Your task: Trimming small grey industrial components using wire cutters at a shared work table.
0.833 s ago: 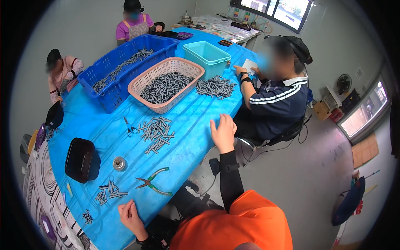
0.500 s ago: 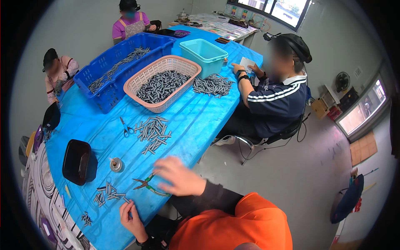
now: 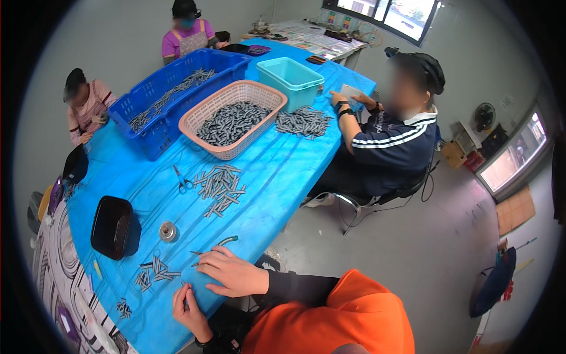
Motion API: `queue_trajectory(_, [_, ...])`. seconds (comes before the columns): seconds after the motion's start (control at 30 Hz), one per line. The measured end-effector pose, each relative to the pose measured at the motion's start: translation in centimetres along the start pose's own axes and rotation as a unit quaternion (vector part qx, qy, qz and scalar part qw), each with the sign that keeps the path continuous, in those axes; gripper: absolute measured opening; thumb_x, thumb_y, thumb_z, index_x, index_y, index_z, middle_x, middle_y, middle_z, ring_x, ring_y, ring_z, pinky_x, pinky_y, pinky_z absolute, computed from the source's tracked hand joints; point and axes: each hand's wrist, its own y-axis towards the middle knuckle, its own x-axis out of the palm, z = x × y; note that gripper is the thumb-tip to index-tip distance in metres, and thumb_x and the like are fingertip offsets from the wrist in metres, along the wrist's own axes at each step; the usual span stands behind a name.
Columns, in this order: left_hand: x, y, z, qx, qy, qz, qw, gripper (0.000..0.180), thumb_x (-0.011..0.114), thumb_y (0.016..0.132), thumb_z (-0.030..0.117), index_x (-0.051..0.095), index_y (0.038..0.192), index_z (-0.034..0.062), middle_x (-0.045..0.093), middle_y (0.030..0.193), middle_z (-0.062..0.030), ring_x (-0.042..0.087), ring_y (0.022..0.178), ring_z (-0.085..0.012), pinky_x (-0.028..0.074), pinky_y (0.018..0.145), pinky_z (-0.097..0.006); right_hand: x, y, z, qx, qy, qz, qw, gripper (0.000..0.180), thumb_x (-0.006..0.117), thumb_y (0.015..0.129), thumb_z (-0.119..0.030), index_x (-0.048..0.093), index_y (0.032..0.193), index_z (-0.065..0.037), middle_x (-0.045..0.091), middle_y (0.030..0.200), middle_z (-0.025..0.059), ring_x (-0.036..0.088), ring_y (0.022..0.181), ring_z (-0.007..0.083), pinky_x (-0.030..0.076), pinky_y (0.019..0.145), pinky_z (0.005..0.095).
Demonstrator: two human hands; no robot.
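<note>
My left hand (image 3: 191, 312) is at the table's near edge. Its thumb and fingertips pinch a short grey tube, of which only a bit shows. Beside it, my right hand (image 3: 236, 276) lies over green-handled pliers (image 3: 229, 240), fingers bent across them and thumb apart. The jaw tips and one handle stick out; the rest is hidden under the hand. Just beyond my left hand lies a small group of grey tubes (image 3: 159, 269), with a smaller cluster of dark, short pieces (image 3: 123, 308) to its left.
A black tub (image 3: 132, 236), a small metal-topped jar (image 3: 168, 231), scissors (image 3: 183, 182) and a pile of tubes (image 3: 221, 189) lie farther off. Beyond stand a pink basket (image 3: 236, 150), blue crate (image 3: 156, 138) and turquoise bin (image 3: 300, 94). Three other people sit around the table.
My right hand has moved left and down onto the pliers, now covering their middle and one handle. My left hand keeps its pinch in nearly the same place.
</note>
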Motion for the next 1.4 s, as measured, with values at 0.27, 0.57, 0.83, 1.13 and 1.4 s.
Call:
queue_trajectory(0.27, [-2.1,-1.2,3.2,-0.004,0.298,0.031,0.954,0.02,0.068,0.085,0.02,0.072,0.094,0.0026,0.07,0.092,-0.0164,0.066,0.085,-0.0283,0.05,0.08,-0.037,-2.3,-0.2,-2.3,0.056,-0.052,-0.027,0.997,0.054,0.069,0.076,-0.031,0.051,0.119,-0.005,0.046,0.116,0.0138,0.034,0.132,0.0336,0.016,0.109,0.0619])
queue_trajectory(0.57, [-3.7,-2.8,1.3,-0.1,0.039,-0.028,0.994,0.021,0.064,0.088,0.018,0.067,0.091,-0.0033,0.068,0.089,-0.0158,0.063,0.077,-0.0274,0.05,0.073,-0.036,-3.5,2.2,-6.4,0.109,0.307,-0.436,0.839,0.066,0.068,0.08,-0.029,0.04,0.134,-0.001,0.054,0.111,0.0181,0.057,0.101,0.0282,0.035,0.101,0.0431])
queue_trajectory(0.83, [-4.1,-3.3,1.7,-0.155,-0.51,0.014,0.846,0.011,0.054,0.094,0.012,0.057,0.094,0.0012,0.054,0.087,-0.0065,0.049,0.079,-0.0209,0.042,0.071,-0.032,-2.4,1.2,-2.3,-0.032,0.592,-0.231,0.771,0.034,0.057,0.088,-0.019,0.047,0.114,-0.001,0.045,0.115,0.0091,0.047,0.106,0.0218,0.041,0.09,0.0327])
queue_trajectory(1.13, [-2.1,-3.2,4.3,-0.135,-0.587,-0.098,0.792,0.01,0.058,0.092,0.014,0.053,0.09,0.0048,0.046,0.076,-0.0023,0.04,0.068,-0.014,0.035,0.062,-0.029,-2.2,0.4,-3.0,0.105,0.578,-0.206,0.783,0.05,0.056,0.084,0.005,0.034,0.128,-0.003,0.041,0.079,0.0019,0.04,0.067,0.0095,0.033,0.055,0.021])
queue_trajectory(1.4, [-3.0,-2.8,1.4,-0.117,-0.468,-0.015,0.876,0.014,0.055,0.094,0.015,0.053,0.095,0.0016,0.049,0.079,-0.0032,0.047,0.07,-0.0138,0.04,0.064,-0.028,-3.7,1.2,-2.1,0.123,0.648,-0.175,0.731,0.091,0.062,0.08,0.008,0.009,0.151,-0.014,0.037,0.144,0.0167,0.05,0.124,0.0231,0.056,0.059,0.0281])
